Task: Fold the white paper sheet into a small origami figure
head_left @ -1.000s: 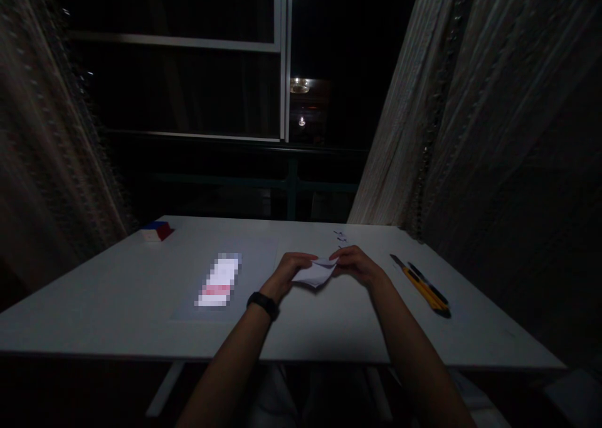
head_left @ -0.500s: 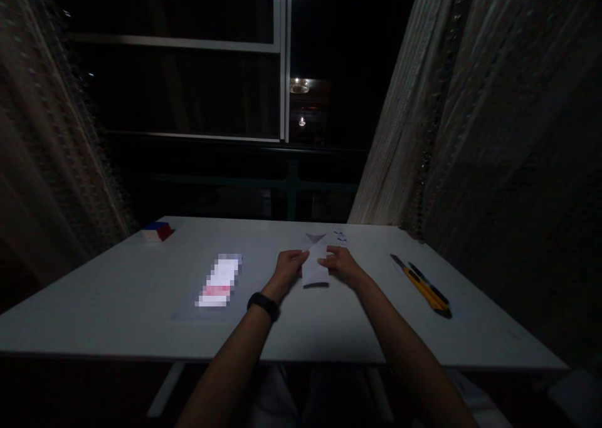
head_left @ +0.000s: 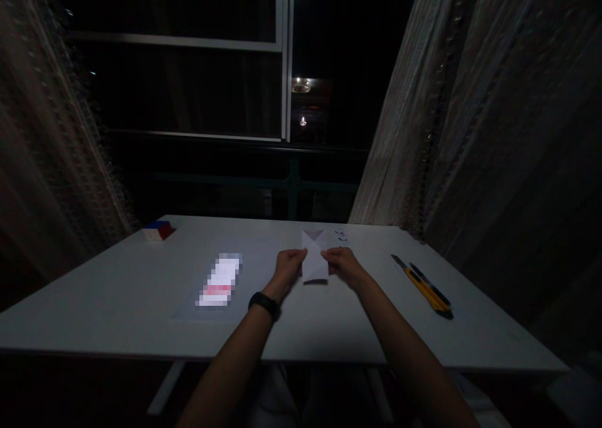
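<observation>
A small folded sheet of white paper (head_left: 315,262) is held upright-long between my two hands above the table's middle. Crossing fold lines show as triangles near its far end, and its near edge bows up a little. My left hand (head_left: 289,267), with a black band on the wrist, pinches the left edge between thumb and fingers. On the opposite edge my right hand (head_left: 345,264) pinches the paper in the same way. The fingers under the paper are hidden.
On the white table (head_left: 141,334), a lit phone (head_left: 220,281) lies on a larger paper sheet (head_left: 254,259) at left. A coloured puzzle cube (head_left: 158,230) sits at the far left. Rightward lie a yellow cutter knife (head_left: 426,290) and a dark pen (head_left: 430,284). Curtains (head_left: 399,121) hang beyond.
My right hand has shifted from the paper's face to its right edge, with the fingers now beneath. The paper's far end has spread from a point into a wider, squared shape.
</observation>
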A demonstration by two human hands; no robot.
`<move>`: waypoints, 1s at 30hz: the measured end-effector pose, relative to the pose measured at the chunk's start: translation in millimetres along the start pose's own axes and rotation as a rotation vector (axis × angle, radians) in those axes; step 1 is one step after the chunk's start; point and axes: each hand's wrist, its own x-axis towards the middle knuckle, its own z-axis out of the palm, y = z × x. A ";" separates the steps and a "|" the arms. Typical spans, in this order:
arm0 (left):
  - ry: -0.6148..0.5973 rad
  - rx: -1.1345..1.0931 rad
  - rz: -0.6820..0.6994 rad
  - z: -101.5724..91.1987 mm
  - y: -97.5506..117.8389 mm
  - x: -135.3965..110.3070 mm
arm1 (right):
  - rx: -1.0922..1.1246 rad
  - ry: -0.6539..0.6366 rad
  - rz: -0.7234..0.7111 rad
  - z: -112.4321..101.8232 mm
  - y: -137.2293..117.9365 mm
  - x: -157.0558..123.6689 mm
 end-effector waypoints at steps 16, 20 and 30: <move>0.139 -0.137 0.000 1.7 1.6 4.7 | 0.063 0.074 -0.031 1.8 -1.8 2.0; -0.023 -0.125 -0.038 3.9 1.2 2.8 | 0.072 0.069 -0.100 2.1 -1.4 2.8; -0.068 -0.165 -0.052 4.3 4.0 0.5 | 0.086 0.157 -0.049 1.1 0.5 3.9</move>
